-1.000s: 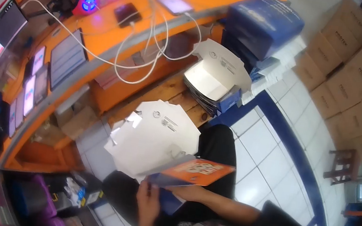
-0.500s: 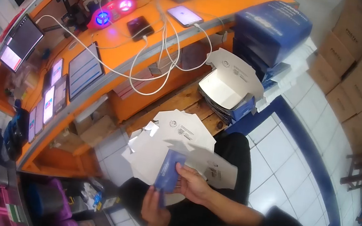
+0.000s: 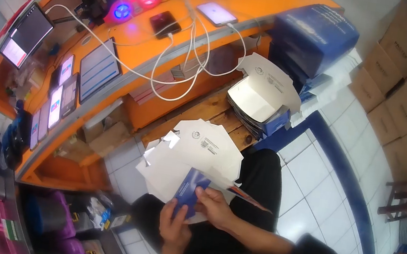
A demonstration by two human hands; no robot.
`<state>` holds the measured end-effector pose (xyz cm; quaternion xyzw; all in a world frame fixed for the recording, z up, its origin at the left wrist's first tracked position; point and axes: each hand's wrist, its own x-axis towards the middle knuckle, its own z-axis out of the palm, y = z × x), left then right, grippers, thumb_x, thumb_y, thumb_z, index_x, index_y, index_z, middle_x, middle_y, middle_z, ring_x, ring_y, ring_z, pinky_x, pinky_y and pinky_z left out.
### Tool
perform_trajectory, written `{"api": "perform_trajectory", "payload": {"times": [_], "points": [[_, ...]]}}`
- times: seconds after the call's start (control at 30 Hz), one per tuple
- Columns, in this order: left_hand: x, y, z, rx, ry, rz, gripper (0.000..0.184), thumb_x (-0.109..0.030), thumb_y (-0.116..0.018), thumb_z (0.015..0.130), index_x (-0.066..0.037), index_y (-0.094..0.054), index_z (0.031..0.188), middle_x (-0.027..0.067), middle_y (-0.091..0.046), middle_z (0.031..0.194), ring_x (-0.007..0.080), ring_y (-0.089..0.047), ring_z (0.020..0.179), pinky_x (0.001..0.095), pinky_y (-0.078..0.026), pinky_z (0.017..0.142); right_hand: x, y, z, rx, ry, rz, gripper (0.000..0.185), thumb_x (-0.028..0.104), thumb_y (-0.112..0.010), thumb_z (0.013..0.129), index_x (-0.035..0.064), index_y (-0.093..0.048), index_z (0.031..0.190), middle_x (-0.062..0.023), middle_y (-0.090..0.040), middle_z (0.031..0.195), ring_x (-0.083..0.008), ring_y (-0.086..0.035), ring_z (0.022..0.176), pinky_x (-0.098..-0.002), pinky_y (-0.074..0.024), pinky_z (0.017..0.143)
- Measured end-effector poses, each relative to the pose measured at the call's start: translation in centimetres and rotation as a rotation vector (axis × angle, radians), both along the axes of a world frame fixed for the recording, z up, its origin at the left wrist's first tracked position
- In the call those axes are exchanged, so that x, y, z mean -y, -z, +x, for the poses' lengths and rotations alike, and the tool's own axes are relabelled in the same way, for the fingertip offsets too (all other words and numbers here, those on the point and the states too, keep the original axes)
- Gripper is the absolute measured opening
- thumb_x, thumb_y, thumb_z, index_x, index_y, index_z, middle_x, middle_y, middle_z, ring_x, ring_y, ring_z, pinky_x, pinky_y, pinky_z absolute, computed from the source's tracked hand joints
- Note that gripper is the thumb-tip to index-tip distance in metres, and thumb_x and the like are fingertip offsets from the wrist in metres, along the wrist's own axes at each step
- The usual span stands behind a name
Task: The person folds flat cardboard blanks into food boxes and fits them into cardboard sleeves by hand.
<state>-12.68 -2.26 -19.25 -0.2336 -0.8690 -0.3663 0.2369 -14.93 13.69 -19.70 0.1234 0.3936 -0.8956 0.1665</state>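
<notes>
Above my lap, a blue printed cardboard piece [image 3: 191, 189] is held between both hands. My left hand [image 3: 175, 227] grips its lower left part, fingers bent over the edge. My right hand [image 3: 213, 208] pinches its right side, thumb on the blue face. From behind that hand, a thin panel with a coloured edge sticks out to the right; I cannot tell how it joins the blue part. Beyond my hands lies a stack of flat white cardboard sheets [image 3: 194, 152] with small printed marks. Farther off, more partly folded white cardboard [image 3: 256, 97] rests on the wooden bench [image 3: 215, 118].
An orange counter [image 3: 142, 43] holds a tablet [image 3: 100, 71], several phones, white cables and a lit red device [image 3: 136, 6]. Blue packages [image 3: 313, 38] are stacked at its right end. Brown cartons [image 3: 405, 95] stand at the far right. Purple bins [image 3: 64, 216] sit at lower left.
The cardboard has turned in my hands, from its orange printed face to a blue face. Its wide grey panel now shows nearly edge-on. My right hand has come round to its right side.
</notes>
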Motion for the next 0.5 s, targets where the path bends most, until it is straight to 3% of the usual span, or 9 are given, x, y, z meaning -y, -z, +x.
{"api": "perform_trajectory", "payload": {"times": [0.07,0.17,0.27,0.33,0.37,0.4,0.43,0.47,0.5], "points": [[0.0,0.1,-0.2,0.055,-0.102,-0.119,0.030,-0.014,-0.059,0.099,-0.002,-0.067,0.125,0.0300,-0.055,0.135,0.0448,-0.058,0.119,0.0505,-0.048,0.100,0.5,0.5,0.2,-0.012,-0.021,-0.044,0.032,0.033,-0.050,0.108,0.0071,-0.066,0.116,-0.0020,-0.068,0.106,-0.0119,-0.064,0.100,-0.0313,-0.0555,0.089],[-0.3,0.9,-0.7,0.056,-0.167,-0.179,0.033,-0.011,-0.062,0.096,-0.003,-0.067,0.128,0.0315,-0.050,0.139,0.0470,-0.053,0.124,0.0512,-0.044,0.104,1.4,2.1,0.7,-0.006,-0.083,-0.078,0.042,0.035,-0.047,0.109,-0.0010,-0.060,0.126,-0.0078,-0.066,0.115,-0.0155,-0.065,0.102,-0.0311,-0.0551,0.093],[-0.3,0.6,-0.9,0.104,-0.108,-0.191,0.044,-0.014,-0.066,0.093,-0.004,-0.062,0.135,0.0328,-0.045,0.144,0.0478,-0.047,0.129,0.0511,-0.040,0.108,1.4,0.7,0.8,-0.011,-0.063,0.010,0.038,0.031,-0.048,0.109,-0.0010,-0.060,0.126,-0.0084,-0.065,0.116,-0.0148,-0.066,0.102,-0.0302,-0.0543,0.092],[-0.4,0.0,-0.7,0.098,-0.099,-0.118,0.050,-0.020,-0.069,0.090,-0.006,-0.059,0.138,0.0318,-0.045,0.143,0.0482,-0.046,0.129,0.0536,-0.040,0.106,0.5,0.2,0.7,-0.207,-0.185,0.309,0.039,0.031,-0.046,0.109,-0.0007,-0.060,0.127,-0.0090,-0.064,0.119,-0.0174,-0.064,0.107,-0.0314,-0.0518,0.095],[-0.5,-0.1,-0.6,0.087,-0.089,-0.045,0.057,-0.025,-0.071,0.088,-0.008,-0.057,0.140,0.0308,-0.045,0.142,0.0485,-0.045,0.129,0.0561,-0.040,0.104,0.4,0.2,1.0,-0.206,-0.189,0.311,0.039,0.031,-0.046,0.109,-0.0007,-0.060,0.127,-0.0090,-0.064,0.119,-0.0174,-0.064,0.107,-0.0314,-0.0518,0.095],[-0.5,-0.1,-0.5,0.088,-0.094,-0.042,0.057,-0.025,-0.071,0.088,-0.008,-0.057,0.140,0.0308,-0.045,0.142,0.0485,-0.045,0.129,0.0561,-0.040,0.104,0.3,0.2,1.3,-0.233,-0.270,0.584,0.037,0.030,-0.048,0.108,0.0003,-0.060,0.127,-0.0098,-0.066,0.116,-0.0193,-0.065,0.105,-0.0329,-0.0522,0.093],[-0.5,-0.1,-0.4,-0.041,-0.148,0.024,0.059,-0.028,-0.071,0.088,-0.008,-0.055,0.140,0.0314,-0.044,0.142,0.0494,-0.044,0.130,0.0574,-0.040,0.104,0.1,0.2,1.6,-0.257,-0.350,0.855,0.036,0.030,-0.049,0.107,0.0013,-0.060,0.127,-0.0107,-0.067,0.113,-0.0211,-0.066,0.103,-0.0344,-0.0527,0.091],[-0.6,-0.4,-0.3,-0.169,-0.202,0.089,0.061,-0.032,-0.071,0.087,-0.008,-0.054,0.141,0.0320,-0.043,0.142,0.0503,-0.042,0.131,0.0588,-0.040,0.103,-0.3,0.3,1.9,-0.255,-0.356,0.854,0.036,0.030,-0.049,0.107,0.0013,-0.060,0.127,-0.0107,-0.067,0.113,-0.0211,-0.066,0.103,-0.0344,-0.0527,0.091],[-0.5,-1.1,-0.3,-0.254,-0.230,0.023,0.048,-0.029,-0.074,0.085,-0.009,-0.064,0.127,0.0242,-0.049,0.139,0.0437,-0.046,0.128,0.0583,-0.042,0.100,-0.9,0.4,2.1,-0.560,-0.229,1.084,0.037,0.030,-0.054,0.104,0.0030,-0.060,0.128,-0.0107,-0.067,0.111,-0.0221,-0.067,0.099,-0.0346,-0.0530,0.089]]}}
